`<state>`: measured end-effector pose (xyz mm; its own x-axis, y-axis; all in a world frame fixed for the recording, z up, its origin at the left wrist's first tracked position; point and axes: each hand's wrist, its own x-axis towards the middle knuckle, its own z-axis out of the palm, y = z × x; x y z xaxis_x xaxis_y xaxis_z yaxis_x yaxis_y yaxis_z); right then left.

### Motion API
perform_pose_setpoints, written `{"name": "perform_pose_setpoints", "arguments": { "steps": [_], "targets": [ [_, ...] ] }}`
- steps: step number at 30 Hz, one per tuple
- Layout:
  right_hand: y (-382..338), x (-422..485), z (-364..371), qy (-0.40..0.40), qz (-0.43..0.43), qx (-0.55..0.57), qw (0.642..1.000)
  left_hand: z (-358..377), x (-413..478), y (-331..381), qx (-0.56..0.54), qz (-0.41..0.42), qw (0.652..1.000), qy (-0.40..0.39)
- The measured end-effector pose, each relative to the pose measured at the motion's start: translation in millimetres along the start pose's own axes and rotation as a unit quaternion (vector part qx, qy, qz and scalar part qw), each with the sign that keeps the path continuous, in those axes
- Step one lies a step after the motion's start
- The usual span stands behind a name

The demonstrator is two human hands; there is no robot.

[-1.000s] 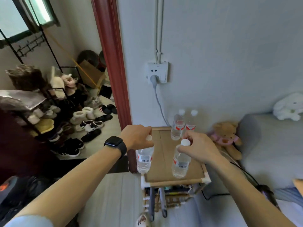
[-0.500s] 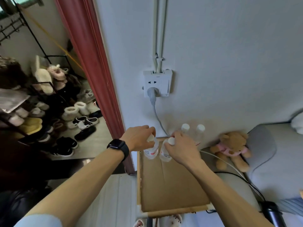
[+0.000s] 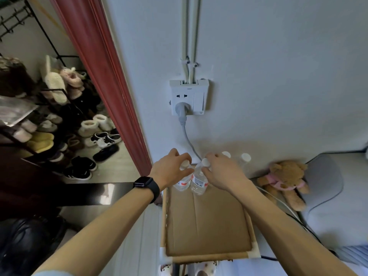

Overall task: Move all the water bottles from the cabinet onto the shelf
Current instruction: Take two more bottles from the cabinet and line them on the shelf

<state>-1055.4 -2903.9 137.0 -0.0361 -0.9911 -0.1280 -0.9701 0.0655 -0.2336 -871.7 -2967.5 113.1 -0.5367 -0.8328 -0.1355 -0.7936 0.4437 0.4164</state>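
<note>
The shelf's top [image 3: 207, 224] is a brown cardboard sheet in a pale wooden frame, standing against the wall. At its far left corner my left hand [image 3: 169, 170] grips the neck of a clear water bottle with a white cap and red label [image 3: 184, 181]. Right beside it, my right hand [image 3: 221, 172] grips the neck of a second bottle [image 3: 199, 181]. Both bottles stand upright on the cardboard, nearly touching. Two more bottles with white caps [image 3: 245, 158] stand by the wall behind my right hand, partly hidden.
A wall socket [image 3: 189, 97] with a grey plug and cable hangs above the bottles. A red door frame [image 3: 111, 92] lies left, with a shoe rack [image 3: 53, 124] beyond. A brown teddy bear [image 3: 284, 180] and grey cushion [image 3: 328, 196] sit right of the shelf.
Both hands carried their bottles from the shelf's front edge to its far left corner by the wall. The view has tilted up and moved closer to the wall.
</note>
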Motion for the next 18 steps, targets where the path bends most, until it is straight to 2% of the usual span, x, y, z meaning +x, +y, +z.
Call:
{"name": "perform_pose_setpoints", "arguments": {
  "steps": [5,8,14,18],
  "targets": [
    [-2,3,-1,0.024,0.033,-0.045,0.998,0,4,6,-0.084,0.010,0.996,-0.003],
    [-2,6,0,0.023,0.050,-0.057,0.997,-3,4,8,-0.096,0.016,0.995,-0.009],
    [3,15,-10,-0.024,0.024,-0.033,0.999,1,4,17,-0.038,-0.044,0.998,-0.012],
    [6,18,-18,-0.031,-0.013,-0.048,0.998,5,2,19,-0.038,-0.070,0.997,-0.004]
  ]
}}
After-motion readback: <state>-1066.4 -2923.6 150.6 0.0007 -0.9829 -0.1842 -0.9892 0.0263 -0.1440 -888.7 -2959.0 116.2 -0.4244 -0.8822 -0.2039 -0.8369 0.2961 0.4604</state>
